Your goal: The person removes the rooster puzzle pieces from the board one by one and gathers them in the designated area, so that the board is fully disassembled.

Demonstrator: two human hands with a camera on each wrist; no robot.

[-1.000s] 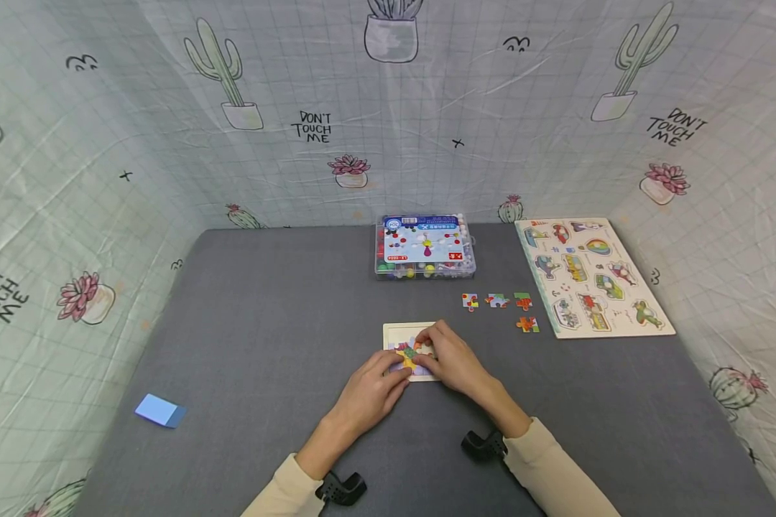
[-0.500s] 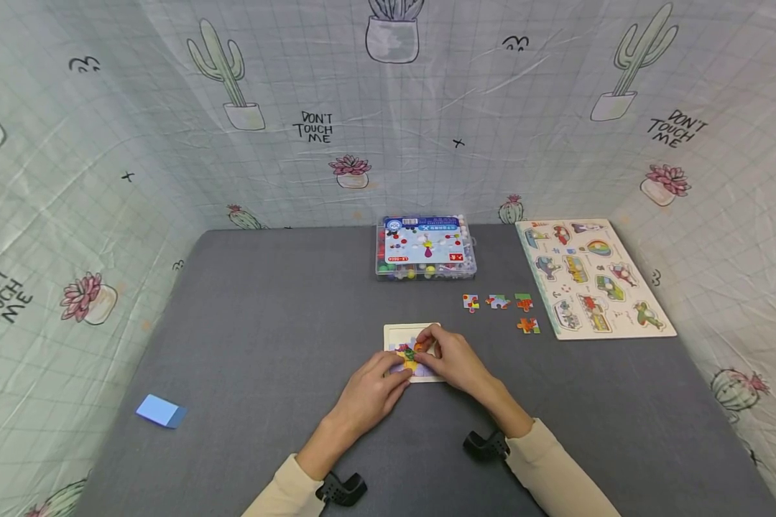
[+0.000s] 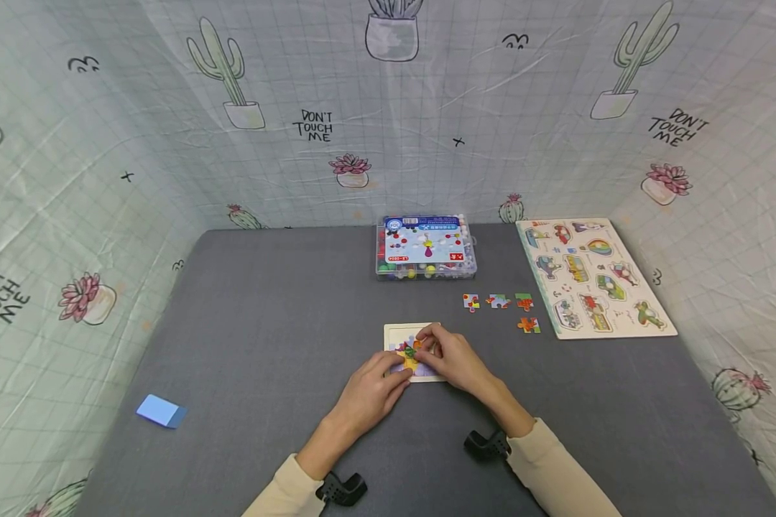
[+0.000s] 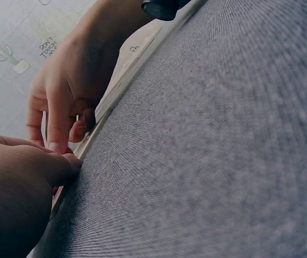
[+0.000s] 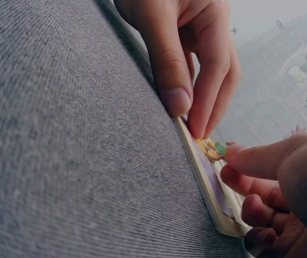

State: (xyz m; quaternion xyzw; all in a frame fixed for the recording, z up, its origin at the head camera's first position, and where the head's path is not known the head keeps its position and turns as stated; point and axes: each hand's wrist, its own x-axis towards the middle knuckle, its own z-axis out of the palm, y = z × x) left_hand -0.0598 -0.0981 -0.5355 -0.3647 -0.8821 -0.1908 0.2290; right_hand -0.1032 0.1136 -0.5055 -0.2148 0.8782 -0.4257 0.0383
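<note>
A small jigsaw tray (image 3: 397, 330) with a pale wooden frame lies in front of me, partly filled with colourful pieces. My left hand (image 3: 375, 384) holds its near left part, thumb at the frame edge and fingertips on the picture. Over the tray's right side, my right hand (image 3: 454, 360) pinches a jigsaw piece (image 5: 220, 149) with green and orange print between thumb and index finger. That piece stands tilted just above the picture in the right wrist view. The left wrist view shows both hands meeting at the tray, with the pinched piece hidden.
Several loose jigsaw pieces (image 3: 497, 301) lie beyond the tray to the right. A clear plastic box of coloured beads (image 3: 425, 248) stands at the back. At the right lies a large picture board (image 3: 591, 280); a blue block (image 3: 160, 411) is far left.
My right fingers have drawn in slightly, pinching the piece at a steeper tilt over the tray. The left hand keeps its place.
</note>
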